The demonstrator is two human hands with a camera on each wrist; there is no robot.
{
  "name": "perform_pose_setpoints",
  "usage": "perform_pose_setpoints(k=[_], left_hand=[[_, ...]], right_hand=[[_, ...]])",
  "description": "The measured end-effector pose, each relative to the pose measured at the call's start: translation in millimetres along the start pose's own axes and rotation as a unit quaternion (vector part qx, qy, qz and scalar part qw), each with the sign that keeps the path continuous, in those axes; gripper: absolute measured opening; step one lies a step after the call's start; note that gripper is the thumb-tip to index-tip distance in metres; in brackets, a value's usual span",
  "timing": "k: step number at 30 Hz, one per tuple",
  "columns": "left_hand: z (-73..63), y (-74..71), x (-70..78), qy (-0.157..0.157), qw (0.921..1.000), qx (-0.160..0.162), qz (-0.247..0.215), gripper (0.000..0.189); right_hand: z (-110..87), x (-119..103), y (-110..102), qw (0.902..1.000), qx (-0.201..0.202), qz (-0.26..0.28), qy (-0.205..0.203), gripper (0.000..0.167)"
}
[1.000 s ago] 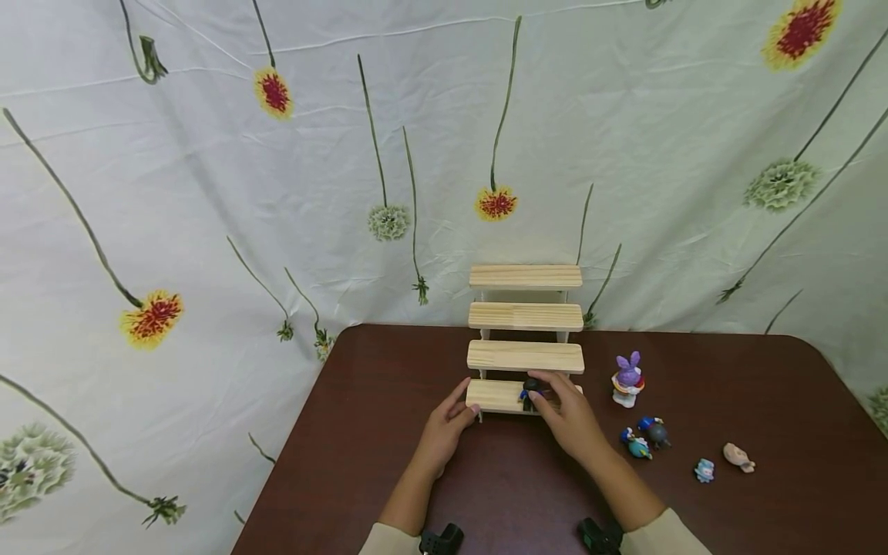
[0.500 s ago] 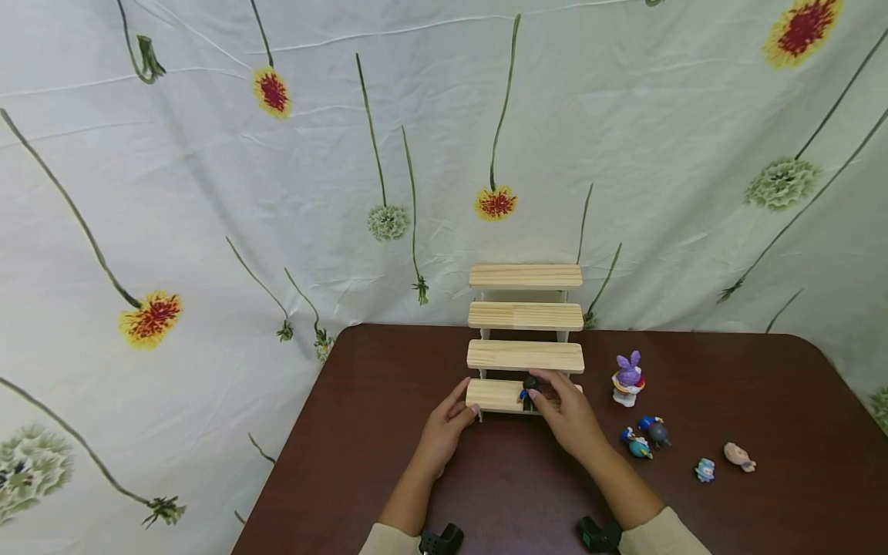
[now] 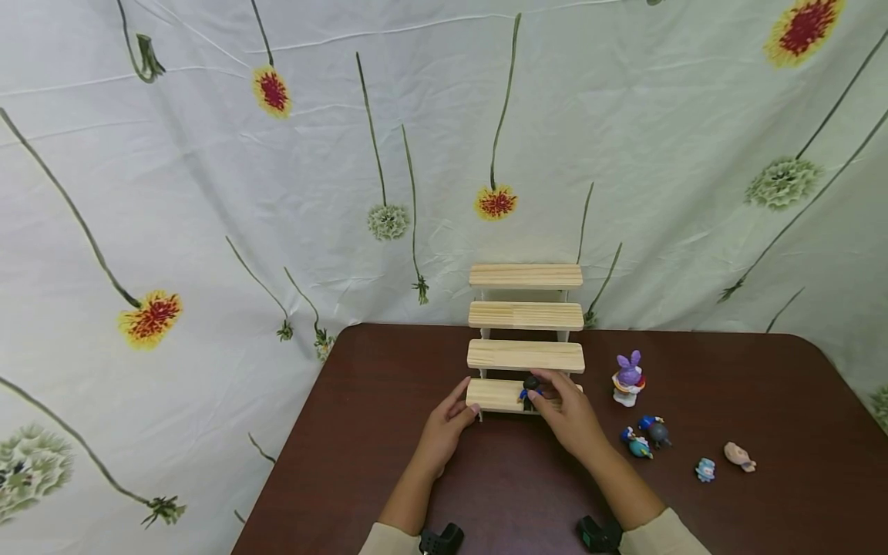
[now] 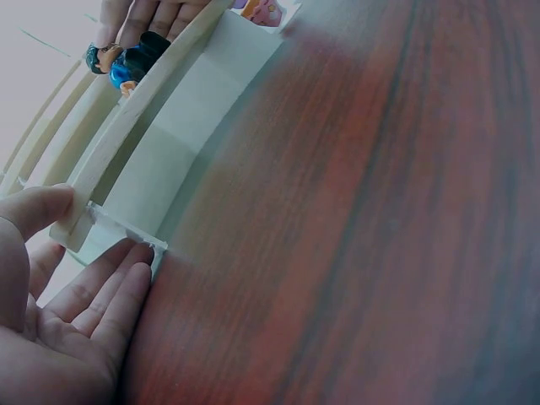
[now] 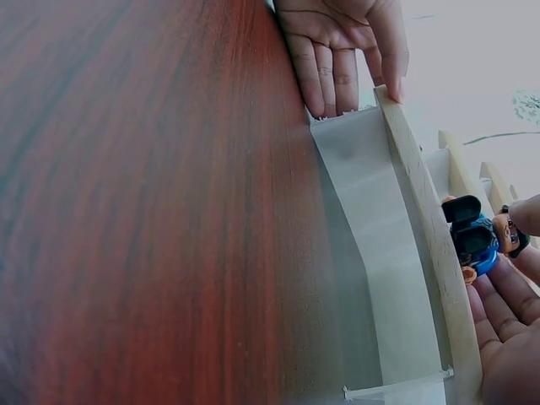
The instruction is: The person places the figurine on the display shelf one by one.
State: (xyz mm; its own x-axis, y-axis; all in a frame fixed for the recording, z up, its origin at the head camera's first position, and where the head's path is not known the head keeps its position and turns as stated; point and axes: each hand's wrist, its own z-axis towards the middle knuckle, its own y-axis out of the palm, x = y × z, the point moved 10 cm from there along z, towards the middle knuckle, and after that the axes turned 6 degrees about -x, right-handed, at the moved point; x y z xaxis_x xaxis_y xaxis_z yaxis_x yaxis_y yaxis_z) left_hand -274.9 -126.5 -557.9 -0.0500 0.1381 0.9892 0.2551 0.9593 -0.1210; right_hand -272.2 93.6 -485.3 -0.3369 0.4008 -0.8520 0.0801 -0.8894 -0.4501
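A small toy figurine [image 3: 529, 394] with dark hair, a blue top and dark legs stands upright on the lowest step of a wooden stepped display stand [image 3: 525, 354]. My right hand [image 3: 570, 414] pinches it, the thumb at its head and the other fingers behind it, as the right wrist view shows. My left hand [image 3: 440, 433] holds the left end of the lowest step. In the left wrist view the thumb and a finger of the left hand [image 4: 63, 295] are at the board's end, while other fingers rest against the white side support [image 4: 126, 232].
On the dark brown table [image 3: 375, 401], right of the stand, stands a purple rabbit-eared figure [image 3: 627, 378]. Nearer lie two blue figurines, a teal-bodied one [image 3: 637, 445] and a grey-bodied one [image 3: 655, 432], a small light-blue figure [image 3: 704, 470] and a pale pink one [image 3: 738, 457]. A flowered cloth [image 3: 444, 193] hangs behind.
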Motion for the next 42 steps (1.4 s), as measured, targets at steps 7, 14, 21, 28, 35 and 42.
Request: perform_pose_setpoints(k=[7, 14, 21, 28, 35, 42], left_hand=[[-0.3, 1.0, 0.7, 0.0, 1.0, -0.002, -0.004, 0.066], [0.2, 0.8, -0.3, 0.003, 1.0, -0.006, -0.002, 0.067], [0.5, -0.3, -1.5, -0.001, 1.0, -0.002, 0.008, 0.066], [0.9, -0.5, -1.3, -0.001, 0.9999, 0.0, 0.012, 0.065], [0.4, -0.9, -2.0, -0.003, 0.9999, -0.001, 0.011, 0.065], [0.6, -0.4, -2.3, -0.001, 1.0, -0.002, 0.008, 0.066]], right_hand=[[-1.1, 0, -5, 0.9993, 0.018, 0.033, -0.002, 0.036], [-3.3, 1, -11, 0.9979, 0.033, 0.056, 0.007, 0.035], [-5.7, -1, -20, 0.9966, 0.055, 0.061, -0.009, 0.035], [-11.5, -3, -34, 0.9949, 0.072, 0.07, -0.012, 0.032], [-16.5, 1, -44, 0.9942, 0.079, 0.072, -0.016, 0.031], [-26.0, 5, -53, 0.9942, 0.089, 0.06, 0.008, 0.031]])
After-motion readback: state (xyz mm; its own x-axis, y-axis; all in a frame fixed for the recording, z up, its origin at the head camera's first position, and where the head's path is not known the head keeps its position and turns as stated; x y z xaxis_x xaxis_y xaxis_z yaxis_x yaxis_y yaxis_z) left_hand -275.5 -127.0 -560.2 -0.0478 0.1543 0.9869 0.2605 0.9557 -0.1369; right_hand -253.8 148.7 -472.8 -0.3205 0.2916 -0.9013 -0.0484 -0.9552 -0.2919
